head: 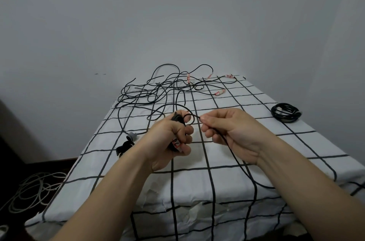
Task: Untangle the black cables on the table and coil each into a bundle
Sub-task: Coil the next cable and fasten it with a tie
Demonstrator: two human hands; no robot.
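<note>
My left hand (173,140) grips a small bundle of black cable (177,119) with a white and red label showing between the fingers. My right hand (229,132) pinches the same cable's free strand (240,163) just right of the bundle; the strand runs down through the palm and off toward the table's near right. A tangle of black cables (158,90) with several red and white tags lies at the far end of the table. One coiled black bundle (285,112) rests at the right edge.
The table carries a white cloth with a black grid (197,181). A grey plug (132,135) and a black strap (123,147) lie near its left edge. Pale cables (33,189) are heaped on the floor at the left. A plain wall stands behind.
</note>
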